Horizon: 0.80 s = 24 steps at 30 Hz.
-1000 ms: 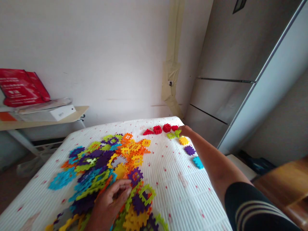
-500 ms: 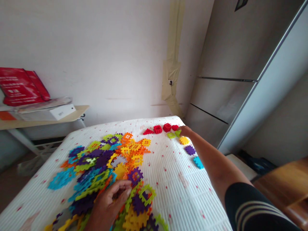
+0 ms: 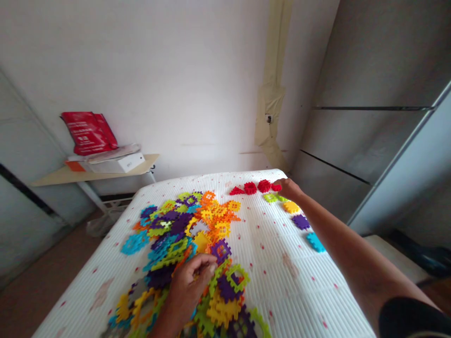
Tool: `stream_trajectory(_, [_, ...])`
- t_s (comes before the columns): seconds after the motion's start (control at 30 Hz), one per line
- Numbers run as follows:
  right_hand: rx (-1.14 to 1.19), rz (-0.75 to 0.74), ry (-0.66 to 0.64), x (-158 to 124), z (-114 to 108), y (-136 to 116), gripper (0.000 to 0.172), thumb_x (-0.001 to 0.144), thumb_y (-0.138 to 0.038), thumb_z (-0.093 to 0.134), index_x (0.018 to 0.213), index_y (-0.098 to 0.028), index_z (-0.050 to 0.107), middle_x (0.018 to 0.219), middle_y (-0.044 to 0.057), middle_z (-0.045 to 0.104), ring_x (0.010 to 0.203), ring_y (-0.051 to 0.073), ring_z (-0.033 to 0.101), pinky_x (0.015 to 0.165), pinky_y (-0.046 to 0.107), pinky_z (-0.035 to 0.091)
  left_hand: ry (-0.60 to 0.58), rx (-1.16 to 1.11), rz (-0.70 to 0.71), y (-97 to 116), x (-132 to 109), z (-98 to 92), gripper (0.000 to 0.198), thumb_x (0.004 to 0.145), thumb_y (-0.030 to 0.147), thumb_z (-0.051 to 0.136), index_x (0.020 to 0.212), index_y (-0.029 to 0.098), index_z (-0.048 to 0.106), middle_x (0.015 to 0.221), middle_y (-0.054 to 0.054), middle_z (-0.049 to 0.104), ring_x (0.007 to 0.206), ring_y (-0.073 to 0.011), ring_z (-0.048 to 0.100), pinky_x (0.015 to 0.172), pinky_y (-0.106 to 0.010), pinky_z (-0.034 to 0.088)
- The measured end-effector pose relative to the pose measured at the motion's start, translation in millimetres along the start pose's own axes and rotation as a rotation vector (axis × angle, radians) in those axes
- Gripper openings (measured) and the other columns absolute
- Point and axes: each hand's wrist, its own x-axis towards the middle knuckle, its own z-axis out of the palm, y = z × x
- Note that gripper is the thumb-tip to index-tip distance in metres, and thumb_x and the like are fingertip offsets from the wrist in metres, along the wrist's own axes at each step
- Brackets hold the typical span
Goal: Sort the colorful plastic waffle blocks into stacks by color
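My left hand (image 3: 193, 277) rests low over a pile of interlocking plastic tiles (image 3: 181, 223) in purple, green, blue, orange and yellow. Its fingers are curled, thumb and index tips nearly meeting, with no tile showing between them. A purple window tile (image 3: 221, 251) lies just past those fingertips. At the far right corner, my right hand (image 3: 289, 188) is stretched out, fingers extended and apart beside a red tile (image 3: 276, 187). Below its fingers is a green tile (image 3: 282, 198), beside another green tile (image 3: 270, 198). A yellow tile (image 3: 291, 207) sits nearer, under the wrist.
Red pieces (image 3: 250, 188) line the far edge. A purple tile (image 3: 300, 221) and a blue tile (image 3: 316, 241) lie along the right edge of the white quilted cover (image 3: 278, 281). A side table (image 3: 56, 176) with a red bag (image 3: 88, 134) stands left, a grey cabinet (image 3: 366, 136) right.
The view has swung left, so everything sits further right. My right hand has lifted slightly from the green tile, which now lies flatter below it. My left hand has stayed at the pile.
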Motion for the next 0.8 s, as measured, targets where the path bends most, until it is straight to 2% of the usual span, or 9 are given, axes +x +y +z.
stream_trajectory(0.1, [0.082, -0.161, 0.044, -24, 6, -32, 0.046, 0.070, -0.005, 0.059, 0.113, -0.021, 0.065, 0.114, 0.006, 0.065, 0.103, 0.020, 0.059, 0.089, 0.028, 0.046, 0.016, -0.029, 0.033, 15, -9, -3.0, 0.035, 0.079, 0.049, 0.052, 0.087, 0.019, 0.069, 0.079, -0.006, 0.070, 0.076, -0.0212, 0.064, 0.069, -0.028, 0.052])
stream_trajectory(0.23, [0.294, -0.442, 0.031, -69, 37, -74, 0.042, 0.068, -0.007, 0.056, 0.107, -0.020, 0.066, 0.108, 0.006, 0.066, 0.091, 0.017, 0.063, 0.082, 0.029, 0.049, 0.000, -0.013, 0.109, 47, -27, -11.8, 0.035, 0.080, 0.049, 0.050, 0.084, 0.020, 0.070, 0.079, -0.006, 0.069, 0.077, -0.0207, 0.064, 0.071, -0.028, 0.052])
stream_trajectory(0.33, [0.339, -0.508, -0.028, -93, 61, -93, 0.041, 0.068, -0.007, 0.053, 0.105, -0.019, 0.065, 0.110, 0.008, 0.065, 0.095, 0.018, 0.061, 0.085, 0.030, 0.048, -0.003, 0.052, 0.145, 67, -34, -23.2, 0.032, 0.080, 0.047, 0.051, 0.085, 0.022, 0.070, 0.084, -0.006, 0.070, 0.081, -0.0210, 0.064, 0.075, -0.030, 0.052])
stream_trajectory(0.4, [0.324, -0.520, -0.034, -101, 71, -101, 0.035, 0.071, -0.007, 0.051, 0.102, -0.018, 0.064, 0.109, 0.009, 0.065, 0.098, 0.019, 0.059, 0.087, 0.031, 0.047, -0.004, 0.121, 0.165, 75, -26, -34.8, 0.031, 0.080, 0.045, 0.051, 0.085, 0.023, 0.071, 0.084, -0.005, 0.071, 0.082, -0.0207, 0.064, 0.077, -0.030, 0.051])
stream_trajectory(0.47, [0.285, -0.535, 0.011, -105, 77, -105, 0.025, 0.077, -0.009, 0.048, 0.093, -0.017, 0.065, 0.100, 0.008, 0.066, 0.095, 0.019, 0.058, 0.085, 0.031, 0.046, 0.017, 0.207, 0.178, 75, -5, -50.4, 0.029, 0.080, 0.043, 0.051, 0.086, 0.023, 0.071, 0.086, -0.004, 0.072, 0.083, -0.0203, 0.064, 0.079, -0.031, 0.050])
stream_trajectory(0.53, [0.233, -0.558, 0.081, -107, 81, -108, 0.021, 0.083, -0.011, 0.044, 0.084, -0.017, 0.063, 0.090, 0.008, 0.065, 0.088, 0.019, 0.057, 0.080, 0.031, 0.046, 0.101, 0.296, 0.153, 67, 30, -69.0, 0.027, 0.078, 0.038, 0.053, 0.087, 0.022, 0.072, 0.088, -0.003, 0.073, 0.084, -0.0199, 0.065, 0.082, -0.031, 0.049])
stream_trajectory(0.6, [0.197, -0.571, 0.142, -108, 83, -109, 0.022, 0.086, -0.012, 0.042, 0.080, -0.017, 0.062, 0.085, 0.007, 0.064, 0.082, 0.018, 0.055, 0.077, 0.030, 0.045, 0.200, 0.376, 0.057, 52, 70, -88.3, 0.024, 0.075, 0.031, 0.054, 0.086, 0.020, 0.072, 0.086, -0.002, 0.074, 0.084, -0.0192, 0.066, 0.080, -0.028, 0.049])
stream_trajectory(0.7, [0.185, -0.574, 0.183, -109, 84, -110, 0.022, 0.089, -0.015, 0.041, 0.080, -0.018, 0.062, 0.084, 0.007, 0.063, 0.081, 0.018, 0.054, 0.075, 0.029, 0.044, 0.321, 0.436, -0.034, 25, 122, -112.7, 0.022, 0.077, 0.024, 0.053, 0.088, 0.016, 0.071, 0.093, -0.005, 0.073, 0.090, -0.0210, 0.065, 0.083, -0.029, 0.048])
stream_trajectory(0.8, [0.223, -0.574, 0.184, -110, 84, -109, 0.024, 0.090, -0.016, 0.039, 0.082, -0.018, 0.062, 0.085, 0.007, 0.063, 0.082, 0.018, 0.054, 0.075, 0.029, 0.044, 0.376, 0.489, -0.128, -1, 148, -126.1, 0.018, 0.084, 0.023, 0.054, 0.092, 0.013, 0.067, 0.097, -0.008, 0.070, 0.093, -0.0208, 0.063, 0.085, -0.034, 0.048])
